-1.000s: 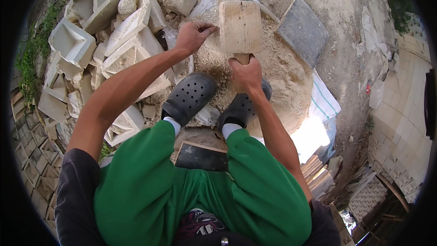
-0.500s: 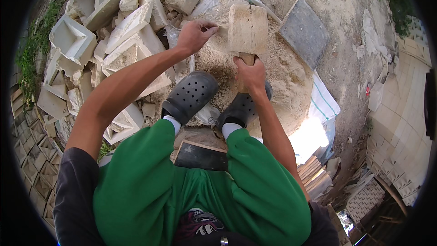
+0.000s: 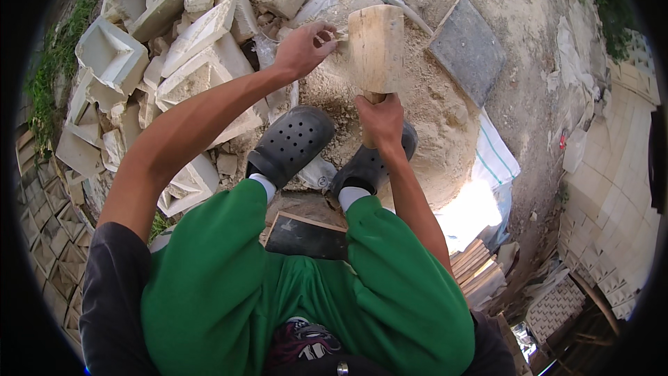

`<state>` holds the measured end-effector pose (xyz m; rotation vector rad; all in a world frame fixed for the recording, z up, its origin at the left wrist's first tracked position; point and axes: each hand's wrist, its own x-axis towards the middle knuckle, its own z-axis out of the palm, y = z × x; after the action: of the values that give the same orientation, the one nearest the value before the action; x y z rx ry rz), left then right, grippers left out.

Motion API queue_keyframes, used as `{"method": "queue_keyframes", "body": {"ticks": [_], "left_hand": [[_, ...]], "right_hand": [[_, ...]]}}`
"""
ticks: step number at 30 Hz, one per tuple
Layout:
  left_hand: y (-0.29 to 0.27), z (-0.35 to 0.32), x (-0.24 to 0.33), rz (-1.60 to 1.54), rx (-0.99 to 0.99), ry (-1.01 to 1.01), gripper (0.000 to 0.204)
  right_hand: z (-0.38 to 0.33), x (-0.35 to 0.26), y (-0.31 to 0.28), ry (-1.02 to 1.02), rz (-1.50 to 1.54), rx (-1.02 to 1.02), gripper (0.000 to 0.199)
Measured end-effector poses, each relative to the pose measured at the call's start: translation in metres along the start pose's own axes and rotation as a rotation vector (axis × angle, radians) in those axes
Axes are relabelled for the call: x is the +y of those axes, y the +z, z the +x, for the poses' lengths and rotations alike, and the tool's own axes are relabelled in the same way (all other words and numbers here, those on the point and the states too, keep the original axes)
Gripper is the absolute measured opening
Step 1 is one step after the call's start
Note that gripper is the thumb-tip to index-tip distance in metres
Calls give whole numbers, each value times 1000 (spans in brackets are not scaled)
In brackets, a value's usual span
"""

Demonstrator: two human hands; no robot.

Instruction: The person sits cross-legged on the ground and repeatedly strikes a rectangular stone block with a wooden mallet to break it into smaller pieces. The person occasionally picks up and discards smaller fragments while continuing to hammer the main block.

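My right hand (image 3: 380,120) is wrapped round the handle of a wooden mallet (image 3: 376,49), whose dusty block head stands over a heap of pale crushed powder (image 3: 435,143). Just left of the mallet head is my left hand (image 3: 306,47), its fingers curled towards the thumb. Something small and pale shows at those fingertips, but the mallet head and the fingers partly hide it and I cannot tell its kind. The heap lies on a white woven sheet (image 3: 494,153) with green stripes.
Broken pale plaster moulds (image 3: 202,73) and chunks are piled to the left. A grey square slab (image 3: 467,50) lies right of the heap. My dark clogs (image 3: 296,143) stand at its near edge, before a black-topped board (image 3: 306,238). Stacked pale tiles (image 3: 605,188) stand far right.
The mallet head has turned and tilted, now showing a smoother wood-grained side. My right hand has rolled with the handle. My left hand has shifted slightly up, its fingers more curled.
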<state>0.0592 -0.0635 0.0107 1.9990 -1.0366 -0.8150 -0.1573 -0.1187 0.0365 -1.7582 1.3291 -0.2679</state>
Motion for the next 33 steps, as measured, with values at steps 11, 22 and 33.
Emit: {"method": "queue_keyframes", "body": {"ticks": [11,22,33], "left_hand": [[-4,4,-8,68,-30,54,39],[-2,9,-4,53,-51,128,42],[4,21,15,120,-100,328,37]], "right_hand": [[1,-26,-31,-247,40,139,39],[2,17,-12,43,-91,24,44],[12,-8,-30,-54,-11,126,42]]}}
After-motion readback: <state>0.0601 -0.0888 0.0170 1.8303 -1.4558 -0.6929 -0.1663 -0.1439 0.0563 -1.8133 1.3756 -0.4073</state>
